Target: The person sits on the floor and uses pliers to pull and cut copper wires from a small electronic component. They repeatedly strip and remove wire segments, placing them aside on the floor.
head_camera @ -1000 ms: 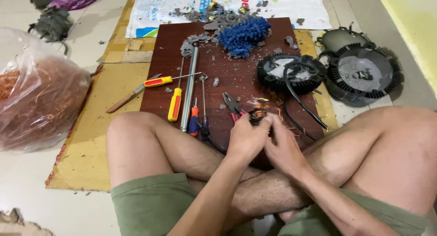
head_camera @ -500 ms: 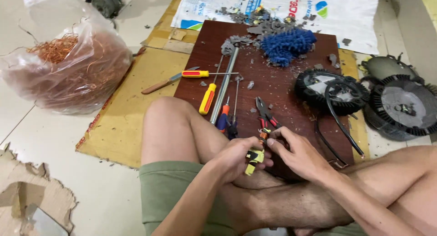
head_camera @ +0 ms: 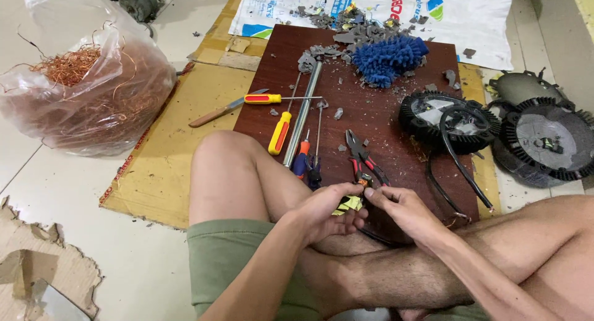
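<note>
Both hands, left hand [head_camera: 325,211] and right hand [head_camera: 396,209], are pinching a small yellow part [head_camera: 349,203] (pliers [head_camera: 365,160] lying near); keeping fingertips close gives better control.

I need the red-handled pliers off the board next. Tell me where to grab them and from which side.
Take the pliers by the two red handles, which lie side by side pointing toward the person's hands. Come from above on the near side, just past the right hand. The dark jaws point away up the wooden board, so the handles are probably the closest part.
</note>
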